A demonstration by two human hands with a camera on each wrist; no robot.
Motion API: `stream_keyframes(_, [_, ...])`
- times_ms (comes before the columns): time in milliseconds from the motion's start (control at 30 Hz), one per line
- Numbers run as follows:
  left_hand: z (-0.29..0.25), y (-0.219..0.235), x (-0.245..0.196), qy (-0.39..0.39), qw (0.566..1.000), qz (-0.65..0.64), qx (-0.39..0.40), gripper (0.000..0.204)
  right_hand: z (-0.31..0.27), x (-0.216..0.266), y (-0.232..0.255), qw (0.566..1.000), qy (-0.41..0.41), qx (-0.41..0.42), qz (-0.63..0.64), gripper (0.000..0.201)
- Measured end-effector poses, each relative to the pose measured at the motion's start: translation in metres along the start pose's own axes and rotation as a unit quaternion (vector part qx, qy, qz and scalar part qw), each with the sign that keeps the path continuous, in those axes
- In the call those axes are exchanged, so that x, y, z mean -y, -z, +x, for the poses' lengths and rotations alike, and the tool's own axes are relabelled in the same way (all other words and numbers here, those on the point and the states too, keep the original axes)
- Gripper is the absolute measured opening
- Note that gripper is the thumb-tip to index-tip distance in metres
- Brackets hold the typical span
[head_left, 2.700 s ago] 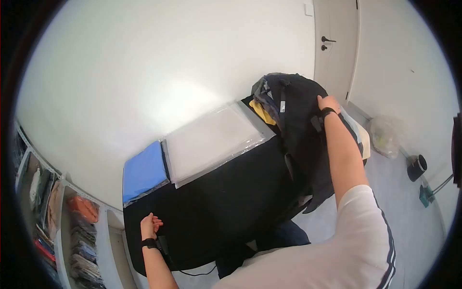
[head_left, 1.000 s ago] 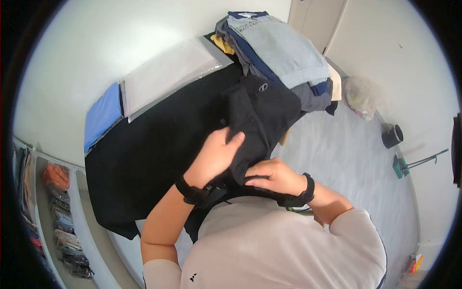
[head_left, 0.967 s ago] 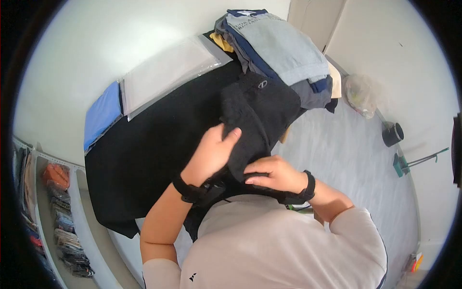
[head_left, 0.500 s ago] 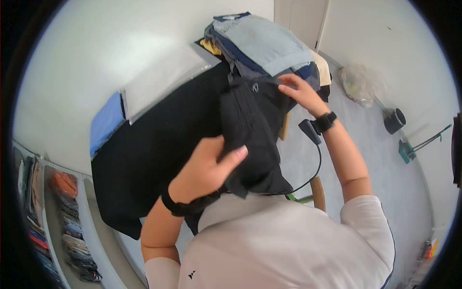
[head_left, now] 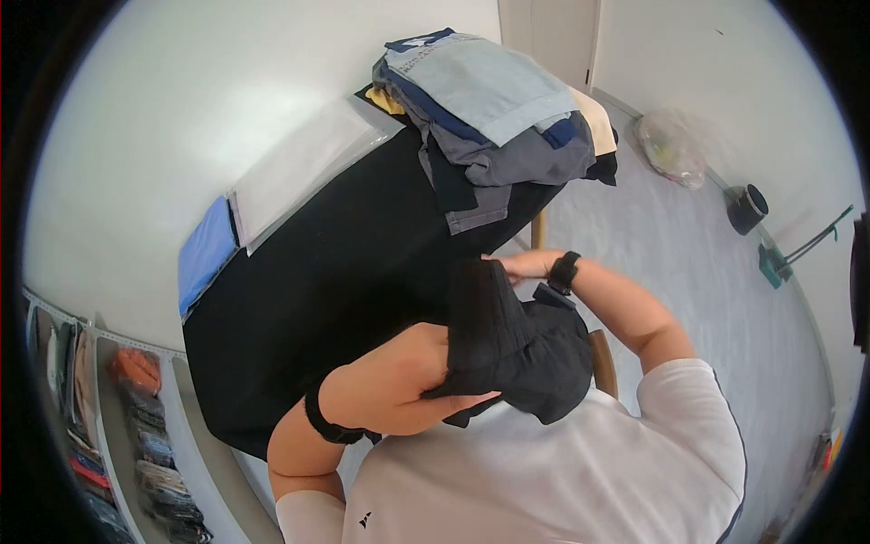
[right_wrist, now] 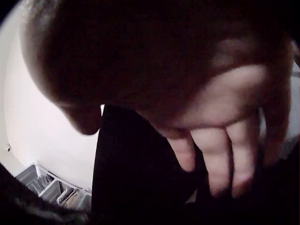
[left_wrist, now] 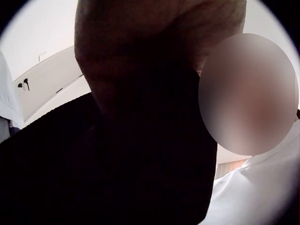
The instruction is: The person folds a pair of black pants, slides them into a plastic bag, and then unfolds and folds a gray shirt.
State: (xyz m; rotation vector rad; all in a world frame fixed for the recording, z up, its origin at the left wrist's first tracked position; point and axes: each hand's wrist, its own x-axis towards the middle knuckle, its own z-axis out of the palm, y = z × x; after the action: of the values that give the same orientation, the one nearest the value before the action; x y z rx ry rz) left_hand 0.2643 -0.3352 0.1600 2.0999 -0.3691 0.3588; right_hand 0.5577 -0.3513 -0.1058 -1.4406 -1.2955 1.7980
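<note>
Raised close to the person's chest is a black garment (head_left: 544, 349) with a gathered band along one side, bunched and partly folded. The left hand (head_left: 390, 376) grips its left side, thumb lying across the lower edge and the other fingers hidden by the cloth. At the band's upper end the right hand (head_left: 526, 264) pinches the edge. Dark cloth (left_wrist: 154, 178) fills much of the left wrist view below that hand. Several fingers of the right hand (right_wrist: 225, 140) reach down beside the black cloth (right_wrist: 136, 164) in the right wrist view.
Folded clothes (head_left: 489, 86) are piled at the black table's (head_left: 335, 254) far end, a grey trouser leg hanging forward. Clear plastic bags (head_left: 299, 168) and a blue packaged garment (head_left: 207, 254) line the wall. Shelves (head_left: 177, 399) stand left; a chair (head_left: 602, 363) is close by the person's right.
The black garment has come off the pile toward the chest, uncovering the clothes. The left hand keeps its hold; the right hand reached to the far part, then drew back with the band's edge.
</note>
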Motion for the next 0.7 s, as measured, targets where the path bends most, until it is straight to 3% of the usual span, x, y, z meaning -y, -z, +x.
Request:
stream_keyframes(67, [0.003,0.004,-0.005,0.002,1.000,0.005,0.006,0.015,-0.024,0.006,-0.020,0.992,-0.069,0.070,-0.077,0.094])
stream_keyframes(100, [0.004,0.006,-0.008,0.043,0.999,0.003,-0.011,0.017,-0.027,0.009,-0.026,0.989,-0.064,0.125,-0.035,0.088])
stream_keyframes(133, [0.004,0.007,-0.009,0.083,0.996,0.001,-0.029,0.019,-0.031,0.012,-0.030,0.990,-0.062,0.124,-0.035,0.088])
stream_keyframes(167, [0.001,0.005,-0.006,0.029,0.995,0.024,-0.091,0.025,-0.035,0.017,-0.033,0.989,-0.044,0.135,-0.052,0.083])
stream_keyframes(200, [0.001,0.006,-0.004,0.029,0.995,0.025,-0.089,0.025,-0.037,0.018,-0.035,0.987,-0.026,0.145,-0.068,0.078])
stream_keyframes(267, [0.003,0.007,-0.002,0.084,0.982,-0.074,-0.155,0.030,-0.028,-0.006,-0.032,0.985,-0.027,0.160,-0.055,0.076])
stream_keyframes(300, [0.007,0.008,-0.005,0.062,0.974,-0.127,-0.175,0.032,-0.022,-0.013,-0.028,0.983,-0.029,0.176,-0.044,0.074])
stream_keyframes(533, [0.006,0.014,-0.014,0.006,0.985,-0.072,-0.154,0.041,0.010,-0.073,-0.006,0.953,-0.038,0.298,0.025,0.062])
stream_keyframes(600, [-0.008,0.010,-0.018,0.060,0.960,0.008,-0.272,0.047,0.009,-0.070,-0.002,0.956,-0.066,0.284,0.026,0.062])
stream_keyframes(633, [-0.012,0.009,-0.025,0.076,0.921,-0.148,-0.352,0.054,0.007,-0.063,-0.003,0.957,-0.095,0.273,0.027,0.061])
stream_keyframes(700, [-0.018,0.019,-0.019,0.068,0.915,-0.153,-0.367,0.051,0.003,-0.062,0.002,0.965,-0.100,0.240,0.021,0.061])
